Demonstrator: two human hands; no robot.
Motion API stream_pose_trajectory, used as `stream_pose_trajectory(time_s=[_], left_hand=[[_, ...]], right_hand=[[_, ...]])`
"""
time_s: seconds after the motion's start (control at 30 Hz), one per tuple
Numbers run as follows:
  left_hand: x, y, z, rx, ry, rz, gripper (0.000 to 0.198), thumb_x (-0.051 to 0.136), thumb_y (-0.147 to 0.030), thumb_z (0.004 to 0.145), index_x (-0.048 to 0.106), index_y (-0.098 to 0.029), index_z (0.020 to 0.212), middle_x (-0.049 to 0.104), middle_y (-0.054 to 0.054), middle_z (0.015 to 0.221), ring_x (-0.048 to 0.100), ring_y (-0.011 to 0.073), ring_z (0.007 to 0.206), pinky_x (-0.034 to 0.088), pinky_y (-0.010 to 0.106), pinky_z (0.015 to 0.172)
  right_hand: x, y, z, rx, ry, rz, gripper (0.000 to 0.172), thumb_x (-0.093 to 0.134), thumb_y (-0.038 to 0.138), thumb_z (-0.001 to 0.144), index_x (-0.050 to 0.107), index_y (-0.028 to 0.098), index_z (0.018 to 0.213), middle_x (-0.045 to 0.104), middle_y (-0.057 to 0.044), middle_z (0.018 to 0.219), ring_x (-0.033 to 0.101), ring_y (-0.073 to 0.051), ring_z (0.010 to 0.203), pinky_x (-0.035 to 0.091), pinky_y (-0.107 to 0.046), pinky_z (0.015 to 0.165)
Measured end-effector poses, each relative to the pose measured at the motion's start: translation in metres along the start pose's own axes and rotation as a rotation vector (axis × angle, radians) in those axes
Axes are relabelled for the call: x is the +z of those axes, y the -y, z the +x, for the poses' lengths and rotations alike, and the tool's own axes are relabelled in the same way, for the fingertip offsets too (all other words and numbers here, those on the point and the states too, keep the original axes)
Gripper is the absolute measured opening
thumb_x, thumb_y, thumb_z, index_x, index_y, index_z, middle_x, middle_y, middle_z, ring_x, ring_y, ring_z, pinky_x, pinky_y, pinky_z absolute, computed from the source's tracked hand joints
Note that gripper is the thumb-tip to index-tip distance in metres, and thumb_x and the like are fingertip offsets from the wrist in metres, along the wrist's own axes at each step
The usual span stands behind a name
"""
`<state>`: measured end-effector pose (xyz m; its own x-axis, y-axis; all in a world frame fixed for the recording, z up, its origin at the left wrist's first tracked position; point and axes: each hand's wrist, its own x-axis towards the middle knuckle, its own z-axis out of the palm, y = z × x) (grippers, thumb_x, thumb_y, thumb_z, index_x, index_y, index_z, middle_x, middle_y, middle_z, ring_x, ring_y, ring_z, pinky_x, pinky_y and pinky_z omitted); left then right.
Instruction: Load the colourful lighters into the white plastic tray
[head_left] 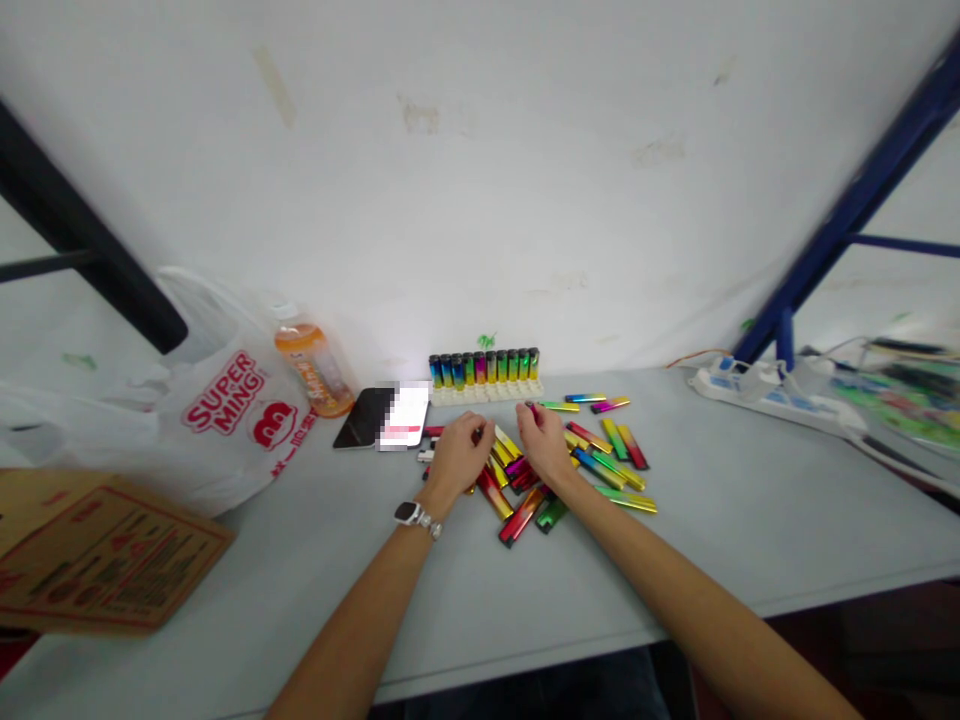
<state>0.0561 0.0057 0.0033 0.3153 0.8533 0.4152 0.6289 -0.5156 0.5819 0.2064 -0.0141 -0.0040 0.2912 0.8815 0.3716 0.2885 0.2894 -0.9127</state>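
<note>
A heap of shiny multicoloured lighters [600, 460] lies loose on the grey table [750, 520]. Behind it, a white rack [486, 392] holds a row of several lighters standing upright. My left hand [456, 458], a watch on its wrist, rests on the left edge of the heap with fingers curled over lighters. My right hand [544, 445] sits on the middle of the heap, its fingers pinched on a small lighter near the rack. What the left fingers grip is hidden.
A phone [382, 417] lies left of the rack. An orange drink bottle [313, 365] and a white plastic bag [225, 410] stand further left, a cardboard box [97, 550] at the near left. A white power strip [757, 392] and clutter lie at the right.
</note>
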Motion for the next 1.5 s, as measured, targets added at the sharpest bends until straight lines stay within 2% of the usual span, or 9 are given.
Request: stream_pose_trajectory(time_s=[0.2,0.7,0.77,0.87,0.93,1.0,1.1,1.27,1.5], left_hand=[[0.000,-0.001,0.000,0.011,0.003,-0.006,0.034,0.044,-0.034,0.094,0.048,-0.019,0.064,0.054,0.001,0.071,0.051,0.0145,0.067,0.037,0.027,0.065],[0.001,0.001,0.000,0.017,0.002,0.012,0.035,0.043,-0.033,0.095,0.046,-0.019,0.063,0.053,0.001,0.070,0.050,0.0141,0.066,0.036,0.027,0.065],[0.000,0.000,0.000,0.018,0.004,0.011,0.035,0.043,-0.033,0.095,0.047,-0.019,0.063,0.053,0.001,0.069,0.050,0.0137,0.065,0.036,0.027,0.064],[-0.001,0.000,0.000,0.017,0.000,0.018,0.036,0.044,-0.033,0.095,0.047,-0.019,0.062,0.052,0.000,0.068,0.050,0.0133,0.064,0.035,0.026,0.063],[-0.001,0.001,0.000,0.022,-0.006,0.022,0.035,0.044,-0.032,0.094,0.048,-0.019,0.062,0.052,0.000,0.068,0.050,0.0133,0.065,0.036,0.026,0.063],[0.000,0.002,-0.001,0.033,-0.007,0.017,0.034,0.045,-0.031,0.095,0.050,-0.018,0.063,0.053,0.001,0.069,0.051,0.0134,0.065,0.036,0.026,0.063],[0.000,0.004,-0.001,0.048,-0.008,0.011,0.034,0.045,-0.030,0.095,0.054,-0.018,0.065,0.056,0.001,0.071,0.052,0.0134,0.065,0.037,0.026,0.064],[-0.001,0.006,-0.002,0.045,-0.004,0.002,0.035,0.045,-0.030,0.095,0.054,-0.018,0.064,0.057,0.002,0.072,0.053,0.0133,0.066,0.038,0.026,0.064],[-0.003,0.006,-0.003,0.018,0.007,-0.012,0.035,0.044,-0.031,0.095,0.053,-0.018,0.065,0.056,0.001,0.072,0.054,0.0128,0.067,0.039,0.026,0.067]], right_hand=[[0.000,0.007,-0.001,-0.035,-0.001,-0.050,0.028,0.044,0.036,0.086,0.039,0.021,0.063,0.035,0.006,0.056,0.035,-0.011,0.056,0.026,-0.026,0.055],[0.002,0.001,-0.002,-0.006,0.025,-0.004,0.037,0.047,0.049,0.091,0.044,0.020,0.068,0.039,0.006,0.057,0.037,-0.011,0.054,0.029,-0.024,0.051],[0.003,0.002,-0.003,-0.007,0.055,0.047,0.036,0.048,0.053,0.091,0.047,0.021,0.076,0.040,0.007,0.056,0.037,-0.010,0.051,0.029,-0.023,0.049],[0.004,0.003,-0.002,0.000,0.155,0.148,0.034,0.045,0.055,0.093,0.050,0.022,0.100,0.043,0.010,0.054,0.038,-0.010,0.045,0.031,-0.021,0.046],[0.002,0.004,0.001,-0.012,0.218,0.178,0.035,0.043,0.054,0.094,0.048,0.022,0.108,0.051,0.008,0.059,0.047,-0.011,0.047,0.037,-0.022,0.048],[0.000,0.005,0.008,-0.078,0.221,0.128,0.033,0.048,0.051,0.092,0.054,0.021,0.103,0.062,0.001,0.075,0.058,-0.013,0.063,0.045,-0.024,0.058],[-0.003,0.007,0.027,-0.212,0.169,-0.049,0.029,0.062,0.045,0.084,0.066,0.018,0.094,0.065,-0.007,0.098,0.061,-0.017,0.085,0.048,-0.028,0.071],[0.003,0.009,0.070,-0.238,0.271,-0.149,0.029,0.064,0.036,0.082,0.071,0.016,0.101,0.069,-0.004,0.082,0.059,-0.014,0.067,0.046,-0.027,0.065],[0.023,0.007,0.118,-0.337,0.332,-0.326,0.026,0.064,0.024,0.080,0.071,0.015,0.103,0.071,-0.002,0.077,0.061,-0.014,0.066,0.047,-0.027,0.070]])
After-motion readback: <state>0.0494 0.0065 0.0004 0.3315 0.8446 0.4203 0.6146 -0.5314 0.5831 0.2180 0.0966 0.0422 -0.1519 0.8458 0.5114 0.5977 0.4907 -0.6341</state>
